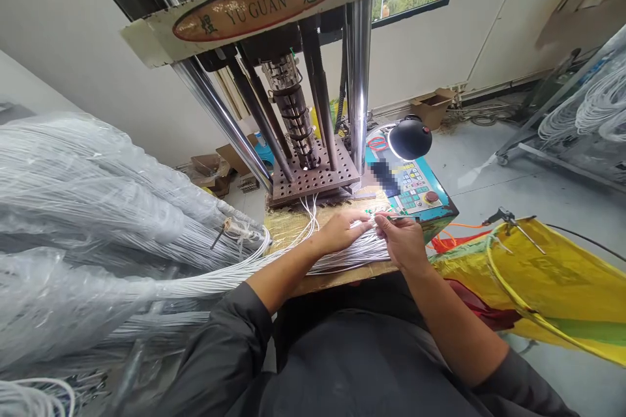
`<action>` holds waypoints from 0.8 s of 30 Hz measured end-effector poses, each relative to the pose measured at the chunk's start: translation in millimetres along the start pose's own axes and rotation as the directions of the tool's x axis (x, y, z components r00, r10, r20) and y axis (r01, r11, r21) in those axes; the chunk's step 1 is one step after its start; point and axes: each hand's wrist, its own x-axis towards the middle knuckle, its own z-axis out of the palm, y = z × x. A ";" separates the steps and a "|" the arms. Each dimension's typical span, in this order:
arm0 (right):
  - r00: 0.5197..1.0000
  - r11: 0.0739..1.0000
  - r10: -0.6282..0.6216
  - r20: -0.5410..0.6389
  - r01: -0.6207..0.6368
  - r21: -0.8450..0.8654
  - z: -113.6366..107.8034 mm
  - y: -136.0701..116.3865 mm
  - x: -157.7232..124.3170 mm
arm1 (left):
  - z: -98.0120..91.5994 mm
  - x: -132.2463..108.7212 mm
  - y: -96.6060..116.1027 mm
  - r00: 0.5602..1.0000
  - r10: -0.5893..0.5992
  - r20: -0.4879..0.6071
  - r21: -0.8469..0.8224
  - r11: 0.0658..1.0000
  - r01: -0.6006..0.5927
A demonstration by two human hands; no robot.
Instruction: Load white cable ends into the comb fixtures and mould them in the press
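Note:
White cables (349, 257) lie in a thick bundle across the worktable, with small green pieces at their far ends. My left hand (340, 232) rests over the bundle from the left, thumb and fingers closing toward each other at the cable ends; what lies between them is too small to make out. Close beside it, my right hand (407, 244) is closed in a pinch around a thin dark-green piece (394, 217). Behind the hands stands a press with a drilled metal plate (317, 177), and a few white cables run out from under it.
A black lamp (411, 137) shines over a control panel (415, 186) with a red button. Plastic-wrapped cable bundles (88, 176) crowd the left side. A yellow bag on a hoop (557, 267) stands at the right, with an air gun (506, 216) on its rim.

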 end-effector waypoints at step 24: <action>0.722 0.792 0.109 0.683 0.352 -0.499 -41.1 -60.2 38.1 | 25.3 4.1 8.6 0.929 -0.180 0.323 -0.500 0.801 0.329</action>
